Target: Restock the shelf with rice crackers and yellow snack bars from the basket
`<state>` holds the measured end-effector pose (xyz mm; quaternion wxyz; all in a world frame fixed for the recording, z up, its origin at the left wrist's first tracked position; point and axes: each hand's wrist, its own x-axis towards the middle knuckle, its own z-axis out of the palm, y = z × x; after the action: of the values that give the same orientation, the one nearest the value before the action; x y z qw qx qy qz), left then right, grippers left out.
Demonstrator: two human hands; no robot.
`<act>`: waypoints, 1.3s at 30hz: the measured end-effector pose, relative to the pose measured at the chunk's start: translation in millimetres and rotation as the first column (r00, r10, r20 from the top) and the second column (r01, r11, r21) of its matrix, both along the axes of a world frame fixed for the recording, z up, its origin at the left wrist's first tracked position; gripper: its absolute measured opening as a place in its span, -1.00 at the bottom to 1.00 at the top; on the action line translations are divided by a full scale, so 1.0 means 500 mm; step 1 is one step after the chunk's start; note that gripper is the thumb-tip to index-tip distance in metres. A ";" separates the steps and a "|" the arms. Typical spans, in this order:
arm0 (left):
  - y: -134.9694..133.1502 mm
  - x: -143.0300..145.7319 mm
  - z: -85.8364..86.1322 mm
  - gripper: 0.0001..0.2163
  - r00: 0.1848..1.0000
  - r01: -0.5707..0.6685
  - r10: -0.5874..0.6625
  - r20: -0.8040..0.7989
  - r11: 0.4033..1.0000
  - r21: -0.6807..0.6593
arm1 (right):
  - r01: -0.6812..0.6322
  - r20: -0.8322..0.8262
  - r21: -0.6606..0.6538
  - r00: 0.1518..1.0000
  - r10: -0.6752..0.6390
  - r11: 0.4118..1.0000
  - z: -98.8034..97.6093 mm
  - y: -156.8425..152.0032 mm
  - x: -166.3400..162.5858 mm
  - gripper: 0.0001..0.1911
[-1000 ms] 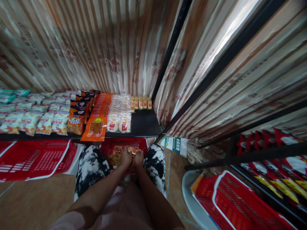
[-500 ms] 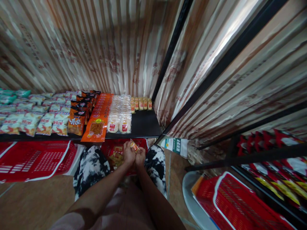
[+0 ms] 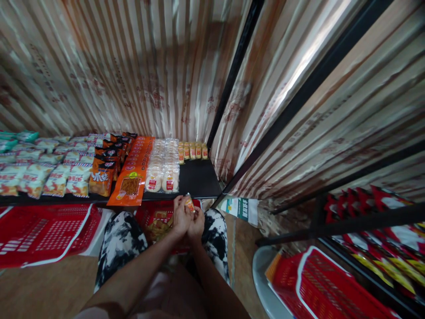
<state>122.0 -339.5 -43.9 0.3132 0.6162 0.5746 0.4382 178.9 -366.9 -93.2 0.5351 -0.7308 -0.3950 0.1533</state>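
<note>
Between my knees, my left hand [image 3: 181,218] and my right hand [image 3: 196,223] meet over a red basket [image 3: 139,215]. Both are closed on one small wrapped snack [image 3: 189,203], gold with a red and white label, its top end showing above the fingers. Inside the basket lie several similar packs [image 3: 159,228], partly covered by my left forearm. Just beyond my hands is the black shelf [image 3: 199,179]. At its back right corner a short row of the same small snacks [image 3: 192,150] stands upright, beside stacked round white crackers [image 3: 162,175] in clear wrap.
Left along the shelf are an orange flat pack [image 3: 131,173], orange-black bags [image 3: 101,177] and white snack bags [image 3: 49,179]. A red basket [image 3: 49,232] sits below, another [image 3: 332,283] at right. Black posts [image 3: 234,75] rise before a striped curtain [image 3: 149,66]. Red bags [image 3: 355,201] fill the right rack.
The view has tilted slightly, so the shelf sits a little lower in it. My hands stay together on the snack, which has turned more upright and shifted slightly right.
</note>
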 end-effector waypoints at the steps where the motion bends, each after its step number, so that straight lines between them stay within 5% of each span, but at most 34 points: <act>1: 0.003 0.002 0.007 -0.62 1.000 -0.001 0.001 -0.010 1.000 0.006 | 0.002 0.011 -0.010 1.000 -0.002 1.000 0.009 0.000 0.001 -0.67; 9: 0.032 0.014 0.049 -0.60 0.997 0.046 -0.045 -0.067 0.999 0.020 | -0.044 0.187 0.046 0.982 0.035 0.998 0.045 0.014 0.010 -0.62; 14: 0.049 0.027 0.059 -0.61 0.995 0.047 -0.043 -0.090 0.998 0.044 | -0.048 0.256 -0.042 0.965 0.057 0.998 0.062 0.032 0.027 -0.63; 26: 0.092 0.060 0.098 -0.54 0.995 0.088 -0.084 -0.053 0.992 0.085 | -0.062 0.244 -0.051 0.967 0.073 0.997 0.116 0.105 0.069 -0.67; 39: 0.144 0.088 0.088 -0.66 0.999 0.004 -0.006 -0.046 0.998 -0.056 | -0.131 0.186 -0.015 0.974 0.132 0.991 0.097 0.205 0.099 -0.73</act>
<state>166.2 -267.2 0.1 0.3179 0.6187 0.5923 0.4066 228.3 -264.6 -44.9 0.4834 -0.7149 -0.4909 0.1197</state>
